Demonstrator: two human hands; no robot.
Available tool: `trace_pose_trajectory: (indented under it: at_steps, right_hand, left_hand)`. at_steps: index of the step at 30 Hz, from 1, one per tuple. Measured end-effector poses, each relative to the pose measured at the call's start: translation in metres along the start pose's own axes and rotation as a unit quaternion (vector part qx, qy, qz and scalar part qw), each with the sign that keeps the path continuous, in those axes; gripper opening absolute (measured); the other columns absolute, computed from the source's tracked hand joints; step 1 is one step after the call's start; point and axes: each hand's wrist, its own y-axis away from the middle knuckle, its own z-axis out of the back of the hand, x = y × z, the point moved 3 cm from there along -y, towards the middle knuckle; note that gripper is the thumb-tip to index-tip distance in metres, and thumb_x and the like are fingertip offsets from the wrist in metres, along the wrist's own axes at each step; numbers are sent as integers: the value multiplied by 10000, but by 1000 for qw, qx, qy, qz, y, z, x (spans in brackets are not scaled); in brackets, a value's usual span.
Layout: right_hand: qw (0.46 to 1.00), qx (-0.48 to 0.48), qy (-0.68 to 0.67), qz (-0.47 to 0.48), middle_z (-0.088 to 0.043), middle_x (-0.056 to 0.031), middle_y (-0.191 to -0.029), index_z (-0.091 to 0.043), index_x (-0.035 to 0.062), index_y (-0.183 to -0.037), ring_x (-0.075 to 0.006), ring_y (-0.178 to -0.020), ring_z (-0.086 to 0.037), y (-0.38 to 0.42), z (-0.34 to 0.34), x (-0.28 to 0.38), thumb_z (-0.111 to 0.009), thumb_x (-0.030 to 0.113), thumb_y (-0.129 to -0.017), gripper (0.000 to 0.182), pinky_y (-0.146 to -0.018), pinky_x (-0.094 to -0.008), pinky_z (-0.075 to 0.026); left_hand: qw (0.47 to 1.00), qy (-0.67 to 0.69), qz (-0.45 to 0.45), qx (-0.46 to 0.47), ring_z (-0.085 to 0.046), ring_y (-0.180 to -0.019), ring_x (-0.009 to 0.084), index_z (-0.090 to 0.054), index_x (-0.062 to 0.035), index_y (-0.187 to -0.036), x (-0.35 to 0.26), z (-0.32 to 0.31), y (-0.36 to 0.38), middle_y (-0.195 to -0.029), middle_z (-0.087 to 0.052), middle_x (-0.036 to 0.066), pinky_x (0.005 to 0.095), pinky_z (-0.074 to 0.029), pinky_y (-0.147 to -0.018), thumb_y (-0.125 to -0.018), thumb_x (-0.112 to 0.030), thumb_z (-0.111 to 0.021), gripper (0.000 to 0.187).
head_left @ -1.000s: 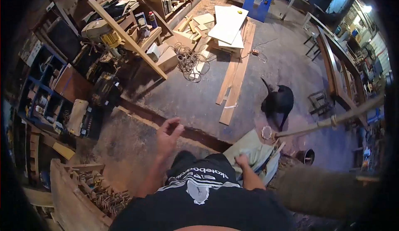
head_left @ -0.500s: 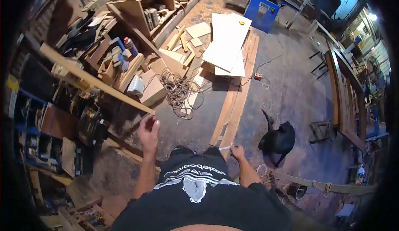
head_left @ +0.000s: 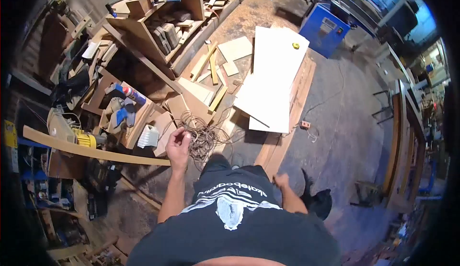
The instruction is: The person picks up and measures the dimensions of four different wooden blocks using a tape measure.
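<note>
My left hand (head_left: 178,146) is raised in front of me, fingers curled and thumb close to the forefinger; whatever they may pinch is too small to make out. Just beyond it lies a tangle of brown cord (head_left: 203,139). A long wooden strip (head_left: 96,153) ends beside my left wrist. Low at my right side, my right hand (head_left: 281,180) is closed and a little blurred, and its contents are hidden. It is near the close end of long brown planks (head_left: 273,156) on the floor. White boards (head_left: 273,81) rest on those planks, with a yellow tape measure (head_left: 295,46) on top.
A black animal (head_left: 318,203) is on the floor at my right. Ahead stands a blue machine (head_left: 323,29). Wood offcuts (head_left: 235,49) and a wooden shelf unit (head_left: 163,26) are at the left front. A power socket box (head_left: 305,124) with a cable lies right of the planks.
The view has shifted nearer the boards. My left hand's fingers have drawn closer together. The slim white item earlier seen at my right hand no longer shows.
</note>
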Motion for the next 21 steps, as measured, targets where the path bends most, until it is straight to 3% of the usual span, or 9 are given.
trace_pose_trajectory:
  at_steps: [3,6,7,9,10,12,15,18,21]
  right_hand:
    - [976,-169,29,135,-731,-218,-826,-714,-71,-975,-381,-854,-723,-144,83,143,-683,322,-777,441,-790,-438,-559]
    - [979,-120,-10,166,-713,-251,-883,-604,-89,-1209,-355,-862,-710,-228,180,306,-707,298,-797,574,-798,-422,-555]
    - [981,-105,-7,161,-708,-268,-1049,-592,-45,-1284,-409,-1079,-664,-236,209,358,-657,320,-807,604,-977,-465,-502]
    - [968,-146,-40,200,-714,-258,-1023,-599,-34,-1274,-409,-1057,-670,-268,235,424,-645,294,-824,559,-952,-461,-515]
    - [957,-167,-69,226,-712,-262,-1025,-599,-34,-1272,-409,-1051,-672,-277,250,462,-641,287,-828,549,-947,-455,-517]
    - [945,-206,-83,241,-729,-216,-918,-616,-32,-1243,-304,-881,-719,-302,252,501,-686,275,-839,512,-811,-375,-553]
    - [954,-149,-86,247,-739,-204,-937,-610,-31,-1267,-276,-894,-727,-315,250,540,-674,245,-831,520,-821,-366,-558]
    - [962,-118,-145,199,-725,-240,-997,-602,-21,-1284,-356,-937,-715,-339,257,582,-674,294,-809,576,-884,-420,-544]
    - [955,-137,-118,234,-727,-225,-997,-613,-18,-1272,-343,-931,-717,-382,284,664,-671,289,-814,554,-871,-417,-548]
  left_hand:
    - [999,-15,3,-30,-612,-892,91,-602,38,-1199,-5,-26,-41,-1000,-656,47,223,-512,-814,-907,-32,-715,320]
    - [999,-12,23,-46,-609,-875,86,-593,42,-1205,15,-49,-100,-992,-652,43,219,-511,-807,-914,-28,-708,321]
    - [998,2,39,-45,-608,-873,87,-591,42,-1208,20,-60,-120,-989,-649,41,220,-512,-805,-916,-30,-707,322]
    - [996,5,79,-46,-606,-887,89,-584,45,-1214,18,-88,-156,-996,-636,41,224,-513,-800,-920,-27,-698,323]
    - [999,-35,26,-15,-600,-890,87,-580,46,-1219,30,-96,-182,-1007,-630,41,225,-509,-800,-920,-21,-697,328]
    - [998,-10,55,-17,-617,-934,123,-595,49,-1204,42,-118,-234,-1036,-635,64,250,-515,-872,-899,-18,-697,329]
    - [999,1,38,-29,-612,-958,121,-596,36,-1213,-1,-134,-281,-1047,-629,54,249,-513,-872,-899,-9,-696,333]
    - [999,10,-6,-48,-617,-938,114,-594,37,-1214,-19,-139,-339,-1034,-634,50,241,-516,-844,-898,-2,-701,336]
    - [998,-18,5,-67,-616,-902,105,-590,37,-1226,-21,-143,-380,-1017,-645,51,232,-515,-808,-895,-3,-711,355]
